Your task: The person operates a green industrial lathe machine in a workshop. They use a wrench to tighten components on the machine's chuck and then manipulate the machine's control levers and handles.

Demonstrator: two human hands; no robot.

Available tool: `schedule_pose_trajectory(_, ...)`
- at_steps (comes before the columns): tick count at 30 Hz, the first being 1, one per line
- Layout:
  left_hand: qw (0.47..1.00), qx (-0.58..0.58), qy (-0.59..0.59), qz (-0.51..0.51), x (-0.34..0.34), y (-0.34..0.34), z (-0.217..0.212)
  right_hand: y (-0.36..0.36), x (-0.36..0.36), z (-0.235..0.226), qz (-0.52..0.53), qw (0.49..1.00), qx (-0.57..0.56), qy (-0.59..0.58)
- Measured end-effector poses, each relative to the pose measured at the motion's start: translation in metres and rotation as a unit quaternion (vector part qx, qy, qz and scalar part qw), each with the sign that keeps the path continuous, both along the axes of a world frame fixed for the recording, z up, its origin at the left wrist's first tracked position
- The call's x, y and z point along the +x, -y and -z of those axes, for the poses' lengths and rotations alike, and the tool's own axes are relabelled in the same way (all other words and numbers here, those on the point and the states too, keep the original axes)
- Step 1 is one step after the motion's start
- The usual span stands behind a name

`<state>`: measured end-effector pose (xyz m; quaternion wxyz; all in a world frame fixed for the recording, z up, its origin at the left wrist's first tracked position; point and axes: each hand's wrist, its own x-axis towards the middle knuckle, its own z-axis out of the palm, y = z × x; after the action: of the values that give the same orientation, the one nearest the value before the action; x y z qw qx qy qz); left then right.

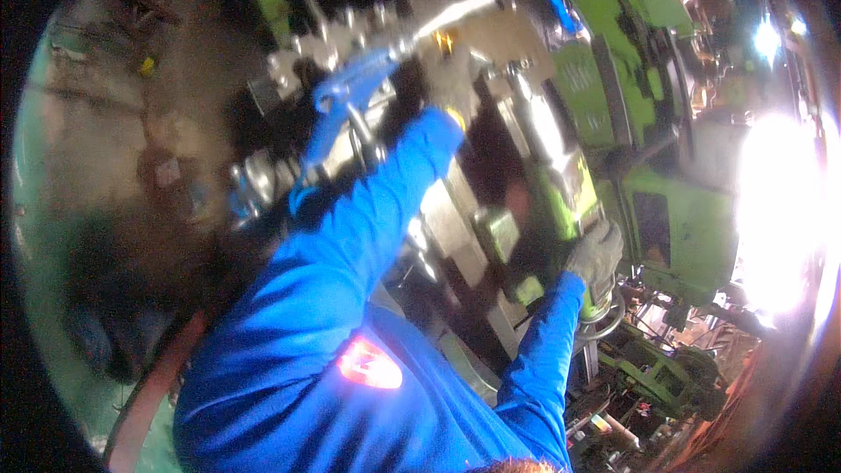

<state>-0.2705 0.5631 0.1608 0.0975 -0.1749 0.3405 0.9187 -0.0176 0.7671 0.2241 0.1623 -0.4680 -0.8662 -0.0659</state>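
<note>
My left hand (451,81), in a grey glove with a yellow cuff edge, reaches far forward over a green metalworking machine that looks like a lathe. It is beside a shiny metal bar (464,10) and a small yellow-orange piece (445,40). Motion blur hides its fingers, and I cannot tell whether it holds anything. My right hand (597,254), also gloved in grey, is curled over the rear end of the green tailstock (568,200), just above a round handwheel (604,322). From the tailstock, a bright steel cylinder (540,118) points forward.
Left of my left forearm are a blue bracket-like part (350,88) and several shiny metal fittings (337,31). More green machinery (674,219) stands on the right, near a glaring light (784,210). Metal shavings (736,412) lie at the lower right. Stained floor (184,61) extends on the left.
</note>
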Motion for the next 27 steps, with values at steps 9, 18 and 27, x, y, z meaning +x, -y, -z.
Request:
schedule_pose_trajectory(9, 0.983, -0.107, -0.025, 0.150, -0.054, -0.032, 0.045, -0.018, 0.008, 0.022, -0.038, 0.995, 0.082, 0.043)
schedule_pose_trajectory(18, 0.963, -0.181, -0.062, 0.190, -0.069, -0.042, 0.048, -0.021, 0.008, 0.026, -0.029, 0.996, 0.077, 0.020)
schedule_pose_trajectory(27, 0.957, -0.194, -0.075, 0.201, -0.067, -0.046, 0.053, -0.017, 0.004, 0.028, -0.013, 0.996, 0.083, -0.022)
